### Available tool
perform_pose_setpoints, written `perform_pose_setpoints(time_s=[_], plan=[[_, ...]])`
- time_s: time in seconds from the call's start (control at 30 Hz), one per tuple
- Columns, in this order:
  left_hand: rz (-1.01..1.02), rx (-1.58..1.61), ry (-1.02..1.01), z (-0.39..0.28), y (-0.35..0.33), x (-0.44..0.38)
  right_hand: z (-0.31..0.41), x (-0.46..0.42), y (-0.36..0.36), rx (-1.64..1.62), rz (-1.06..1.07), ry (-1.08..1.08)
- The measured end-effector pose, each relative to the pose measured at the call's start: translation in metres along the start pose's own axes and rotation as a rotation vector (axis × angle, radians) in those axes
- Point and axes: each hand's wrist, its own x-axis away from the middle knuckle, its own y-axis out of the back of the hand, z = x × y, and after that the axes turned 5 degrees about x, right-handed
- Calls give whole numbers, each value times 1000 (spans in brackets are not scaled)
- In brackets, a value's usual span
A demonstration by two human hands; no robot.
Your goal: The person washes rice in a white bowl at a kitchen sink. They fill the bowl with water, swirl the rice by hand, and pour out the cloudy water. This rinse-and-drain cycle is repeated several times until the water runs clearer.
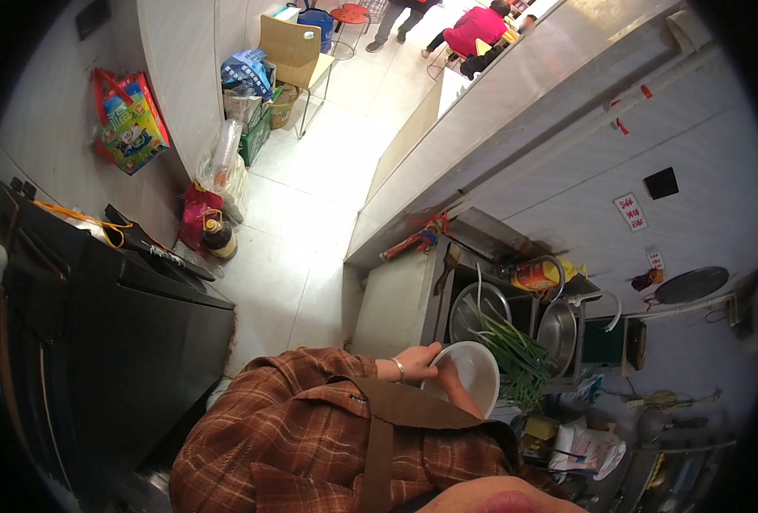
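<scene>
A white bowl or basin [481, 372] is tilted in front of my body, beside the sink. My left hand [420, 360], with a bracelet at the wrist, grips its rim. My right hand [448, 372] reaches inside the bowl; its fingertips are hard to make out, and whether it holds anything cannot be told. Just beyond the bowl, a bunch of green onions [523, 359] lies across the sink's edge, between a round metal basin [480, 308] and a second metal basin [556, 333].
A curved faucet [555, 272] and a red-yellow container [536, 276] stand behind the sink. A black appliance [161, 346] is at the left. An oil bottle [219, 237] and a wooden chair [289, 51] stand by the walkway. Other people are at the far end.
</scene>
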Motion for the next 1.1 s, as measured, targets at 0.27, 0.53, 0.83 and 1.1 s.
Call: perform_pose_setpoints(time_s=[0.27,0.53,0.83,1.1], plan=[[12,-17,2,-3,5,3,19,10,-10,-98,67,-35],[18,6,-4,-1,3,6,20,40,-8,-30,186,-89],[6,-38,39,1,4,-1,9,72,-18,-10,399,-61],[14,-34,132,-16,0,-3,53,56,77,125,182,-299]])
